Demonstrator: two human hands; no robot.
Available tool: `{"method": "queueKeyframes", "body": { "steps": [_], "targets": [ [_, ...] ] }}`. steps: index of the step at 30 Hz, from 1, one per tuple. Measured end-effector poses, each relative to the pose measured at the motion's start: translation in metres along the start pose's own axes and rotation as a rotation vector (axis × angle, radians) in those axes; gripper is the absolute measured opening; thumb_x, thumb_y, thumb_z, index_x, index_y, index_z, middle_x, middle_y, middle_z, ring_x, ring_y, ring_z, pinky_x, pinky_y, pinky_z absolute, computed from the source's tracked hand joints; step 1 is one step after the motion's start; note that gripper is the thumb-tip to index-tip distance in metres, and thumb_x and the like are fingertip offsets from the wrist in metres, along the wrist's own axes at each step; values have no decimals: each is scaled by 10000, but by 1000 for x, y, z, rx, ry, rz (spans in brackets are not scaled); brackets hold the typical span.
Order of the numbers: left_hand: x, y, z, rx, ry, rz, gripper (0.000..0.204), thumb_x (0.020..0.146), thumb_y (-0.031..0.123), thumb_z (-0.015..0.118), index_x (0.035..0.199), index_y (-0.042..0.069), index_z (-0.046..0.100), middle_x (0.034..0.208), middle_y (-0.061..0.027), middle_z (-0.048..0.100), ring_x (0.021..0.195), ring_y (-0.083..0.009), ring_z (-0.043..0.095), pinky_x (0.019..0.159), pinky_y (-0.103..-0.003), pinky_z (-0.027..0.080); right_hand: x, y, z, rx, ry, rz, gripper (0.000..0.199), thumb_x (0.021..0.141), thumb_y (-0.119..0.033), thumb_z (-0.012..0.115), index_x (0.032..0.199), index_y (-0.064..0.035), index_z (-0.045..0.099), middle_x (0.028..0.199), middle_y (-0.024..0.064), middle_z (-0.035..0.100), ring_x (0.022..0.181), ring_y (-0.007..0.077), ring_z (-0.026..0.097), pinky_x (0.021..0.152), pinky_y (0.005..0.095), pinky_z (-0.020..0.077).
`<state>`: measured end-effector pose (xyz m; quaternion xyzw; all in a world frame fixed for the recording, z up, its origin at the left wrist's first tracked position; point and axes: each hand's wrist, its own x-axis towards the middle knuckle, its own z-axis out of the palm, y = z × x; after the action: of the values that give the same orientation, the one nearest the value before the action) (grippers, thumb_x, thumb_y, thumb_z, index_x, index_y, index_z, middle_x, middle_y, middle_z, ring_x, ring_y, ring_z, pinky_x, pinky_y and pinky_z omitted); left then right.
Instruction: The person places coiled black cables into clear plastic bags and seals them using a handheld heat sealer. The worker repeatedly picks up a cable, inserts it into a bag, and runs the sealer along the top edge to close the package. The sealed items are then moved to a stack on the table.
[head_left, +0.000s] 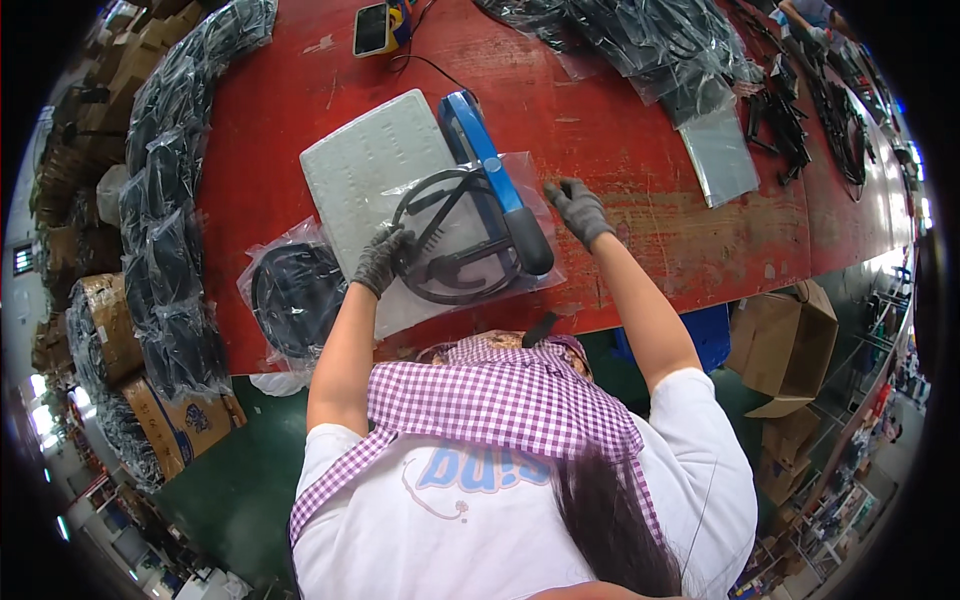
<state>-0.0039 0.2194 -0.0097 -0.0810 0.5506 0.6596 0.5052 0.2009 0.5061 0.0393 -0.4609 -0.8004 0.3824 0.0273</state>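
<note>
A clear plastic bag point(470, 290) with a coiled black cable point(408, 208) and black parts inside lies in front of me. Its left side is held by my left hand point(385, 258), in a grey glove, fingers closed on the film. Across the bag's right part runs a bag sealer point(485, 150) with a long blue arm and a black rounded end. Just right of the sealer, my gloved right hand point(580, 210) hovers over the table, fingers a little bent and apart, holding nothing. A white foam slab point(375, 160) lies under the bag.
Another bagged black coil point(297, 295) rests on the red table point(640, 225) by my left forearm. Bagged goods point(165, 220) are stacked along the left edge, and more point(650, 40) lie at the back right. A yellow device with a dark screen point(372, 30) stands at the back.
</note>
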Motion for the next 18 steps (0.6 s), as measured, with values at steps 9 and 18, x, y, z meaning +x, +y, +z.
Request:
{"method": "queueKeyframes", "body": {
  "steps": [9,18],
  "targets": [
    [5,6,-15,-20,156,-13,159,793,73,530,947,31,534,783,-101,595,690,-213,590,615,-320,504,105,-50,61,-103,40,-137,401,754,-435,492,818,-50,580,811,217,554,804,355,531,707,404,414],
    [16,35,-41,-11,141,-1,124,810,107,510,911,40,538,760,-68,577,688,-193,577,626,-322,498,9,-110,-5,74,-162,-342,551,742,-426,542,1107,-24,446,1114,186,462,1019,294,461,861,339,369]
  ]
}}
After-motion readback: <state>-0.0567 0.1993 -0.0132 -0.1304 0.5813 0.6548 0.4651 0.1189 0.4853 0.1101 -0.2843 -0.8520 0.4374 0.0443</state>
